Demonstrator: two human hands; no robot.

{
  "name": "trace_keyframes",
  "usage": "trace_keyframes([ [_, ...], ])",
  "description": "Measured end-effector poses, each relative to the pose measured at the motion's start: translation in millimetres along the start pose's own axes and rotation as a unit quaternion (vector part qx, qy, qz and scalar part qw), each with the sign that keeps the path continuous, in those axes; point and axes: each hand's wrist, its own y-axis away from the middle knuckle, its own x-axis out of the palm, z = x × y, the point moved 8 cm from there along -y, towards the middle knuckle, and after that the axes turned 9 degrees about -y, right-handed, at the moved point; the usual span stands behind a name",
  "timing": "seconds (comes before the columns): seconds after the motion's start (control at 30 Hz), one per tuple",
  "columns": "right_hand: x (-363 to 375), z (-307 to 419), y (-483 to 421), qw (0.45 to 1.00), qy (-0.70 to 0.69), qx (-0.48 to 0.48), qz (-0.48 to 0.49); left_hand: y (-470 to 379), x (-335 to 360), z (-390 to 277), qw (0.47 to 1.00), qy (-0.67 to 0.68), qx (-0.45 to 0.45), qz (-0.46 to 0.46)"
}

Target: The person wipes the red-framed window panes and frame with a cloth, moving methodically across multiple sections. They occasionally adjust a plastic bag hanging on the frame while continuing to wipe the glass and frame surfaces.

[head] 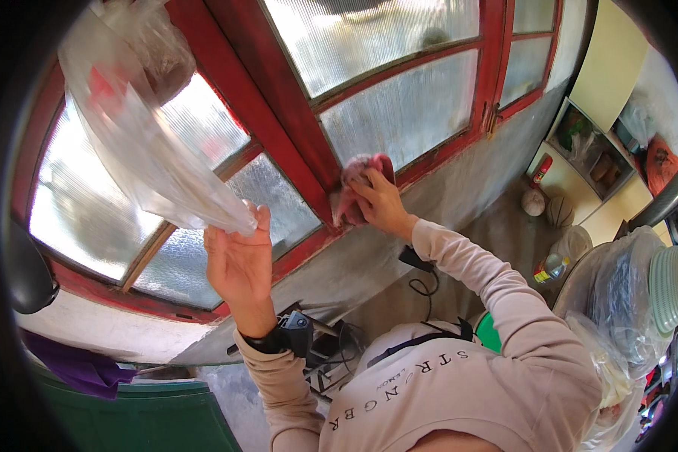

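My left hand (pixel 240 260) is raised with its palm up, its fingertips at the lower end of a hanging clear plastic bag (pixel 164 164); the thumb and fingers pinch that end. My right hand (pixel 381 200) grips a crumpled pinkish-red cloth (pixel 356 192) against the lower corner of a red window frame (pixel 311 198). Ribbed and frosted glass panes (pixel 401 113) fill the frame above and to the right of the cloth. Part of the cloth is hidden under my right fingers.
A metal latch (pixel 491 120) sits on the frame at right. Beyond are a basketball (pixel 560 212), a bottle (pixel 551 268) and an open cabinet (pixel 590 152). Stacked green plastic baskets (pixel 669 288) stand at far right. At lower left are a purple cloth (pixel 79 364) and a green surface (pixel 130 418).
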Motion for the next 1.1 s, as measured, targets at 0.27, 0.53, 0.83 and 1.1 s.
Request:
trace_keyframes([
  [0.27, -9, 12, -52, 0.999, -0.009, 0.000, -0.047, -3, -1, 7, 0.997, 0.021, -0.006, -0.067],
  [0.53, 11, -17, 16, 0.998, 0.053, -0.001, 0.044, -5, -6, 15, 0.997, 0.009, 0.000, 0.071],
  [0.83, 21, -37, 60, 0.983, 0.101, -0.009, 0.155, 6, -14, 53, 0.992, -0.104, -0.068, 0.014],
  [1.1, -44, -100, 59, 0.965, 0.191, -0.039, 0.174, 29, -9, 58, 0.978, -0.178, -0.104, 0.003],
])
